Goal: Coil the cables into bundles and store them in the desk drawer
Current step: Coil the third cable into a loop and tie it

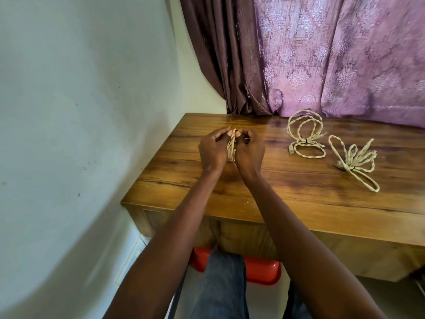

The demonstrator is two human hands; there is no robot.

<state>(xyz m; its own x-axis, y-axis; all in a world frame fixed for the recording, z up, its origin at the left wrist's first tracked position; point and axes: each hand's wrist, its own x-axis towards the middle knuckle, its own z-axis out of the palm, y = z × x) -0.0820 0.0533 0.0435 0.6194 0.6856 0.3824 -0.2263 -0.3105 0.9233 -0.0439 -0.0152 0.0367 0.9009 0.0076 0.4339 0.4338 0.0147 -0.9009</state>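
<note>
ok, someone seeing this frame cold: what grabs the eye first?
First, the two hands, left hand and right hand, pressed together over the wooden desk, pinching a coiled beige cable between them. Next, to the right, two tied bundles lie on the desk: the looped bundle near the purple curtain and the splayed bundle further right.

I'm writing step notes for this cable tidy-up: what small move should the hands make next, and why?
Probably tie off the coil pinched between the left hand and right hand. The two bundles on the desk, one and the other, each show a dark tie at the middle; this one shows none yet.
</note>
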